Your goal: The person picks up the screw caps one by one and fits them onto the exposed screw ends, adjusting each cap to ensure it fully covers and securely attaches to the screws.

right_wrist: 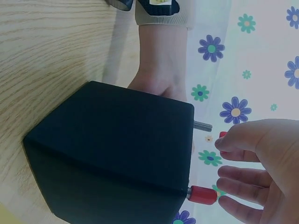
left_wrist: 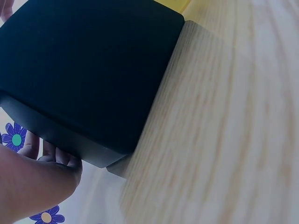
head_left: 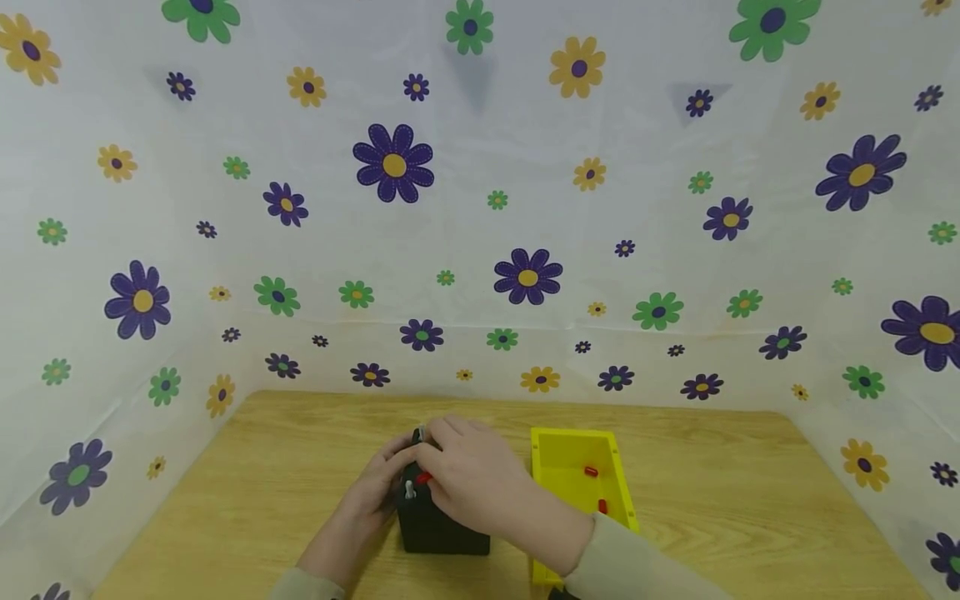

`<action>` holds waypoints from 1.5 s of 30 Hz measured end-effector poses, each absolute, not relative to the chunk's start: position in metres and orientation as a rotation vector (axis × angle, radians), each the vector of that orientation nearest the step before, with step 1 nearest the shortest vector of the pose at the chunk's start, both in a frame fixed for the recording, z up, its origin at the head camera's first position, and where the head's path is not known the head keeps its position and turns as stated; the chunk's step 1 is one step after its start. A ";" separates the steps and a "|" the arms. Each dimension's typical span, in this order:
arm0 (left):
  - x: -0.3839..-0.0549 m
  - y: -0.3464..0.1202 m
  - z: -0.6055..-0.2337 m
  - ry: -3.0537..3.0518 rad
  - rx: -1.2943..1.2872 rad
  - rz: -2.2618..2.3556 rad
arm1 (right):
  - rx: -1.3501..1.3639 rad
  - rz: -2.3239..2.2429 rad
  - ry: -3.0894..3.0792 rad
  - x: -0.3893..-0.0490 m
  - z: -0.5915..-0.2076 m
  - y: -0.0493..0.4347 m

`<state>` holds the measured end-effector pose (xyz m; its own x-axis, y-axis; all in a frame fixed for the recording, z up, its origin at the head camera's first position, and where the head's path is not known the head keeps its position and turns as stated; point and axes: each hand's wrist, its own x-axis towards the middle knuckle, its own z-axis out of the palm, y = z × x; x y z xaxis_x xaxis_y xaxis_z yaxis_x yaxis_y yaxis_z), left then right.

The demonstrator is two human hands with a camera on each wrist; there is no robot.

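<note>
A black block [head_left: 444,529] stands on the table, with metal threaded studs [right_wrist: 203,126] protruding from its top. One stud carries a red cap [right_wrist: 203,195]; another beside it is bare. My left hand [head_left: 367,493] holds the block from its left side, fingers behind it in the left wrist view. Above the block, my right hand [head_left: 480,477] pinches a second small red cap [right_wrist: 222,135] between thumb and forefinger, near the bare stud and apart from it. In the head view my hands cover part of the block's top.
Just right of the block sits a yellow bin [head_left: 536,467], where a red cap [head_left: 591,472] and another red cap [head_left: 602,506] lie. The wood-grain table [head_left: 720,500] is bounded by a white flowered sheet [head_left: 465,242] at the back and sides.
</note>
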<state>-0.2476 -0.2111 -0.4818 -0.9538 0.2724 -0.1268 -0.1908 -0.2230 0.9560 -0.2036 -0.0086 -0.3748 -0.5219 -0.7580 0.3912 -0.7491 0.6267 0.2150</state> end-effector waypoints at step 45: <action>-0.246 -0.213 -0.481 1.756 0.163 2.228 | 1.193 -0.019 -2.405 -0.204 -0.381 -0.020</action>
